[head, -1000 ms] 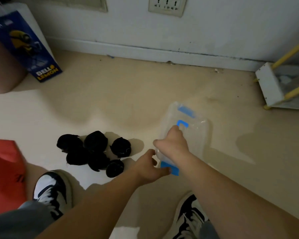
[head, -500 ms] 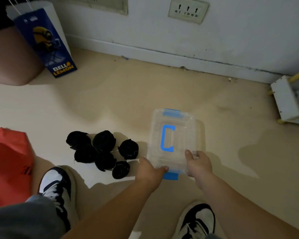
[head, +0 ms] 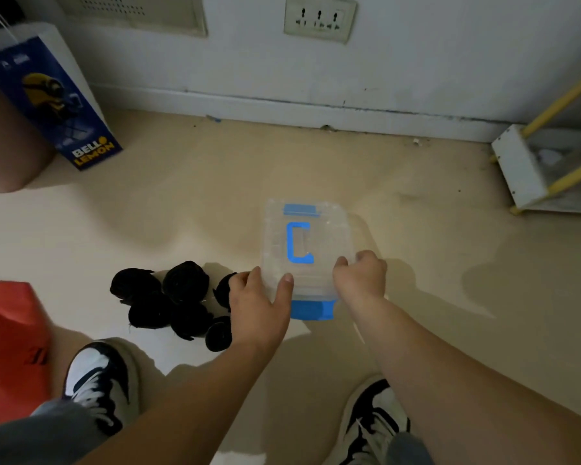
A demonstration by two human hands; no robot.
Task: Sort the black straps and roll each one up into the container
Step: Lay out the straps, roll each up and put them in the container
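A clear plastic container (head: 319,226) with a lid, blue latches and a blue handle sits on the beige floor at the middle. My left hand (head: 257,307) grips its near left corner, thumb on the lid. My right hand (head: 361,275) grips its near right edge with curled fingers. The near blue latch (head: 311,309) shows between my hands. Several rolled black straps (head: 171,297) lie in a heap on the floor just left of the container, partly behind my left hand.
A blue paper bag (head: 52,99) stands by the wall at far left. A red bag (head: 9,347) lies at the left edge. A white and yellow rack (head: 544,162) stands at the right. My two shoes (head: 101,384) are near the bottom.
The container came down from a tilt to lie flat on the floor. My right hand shifted from its top to the near right edge; my left hand now holds the near left corner.
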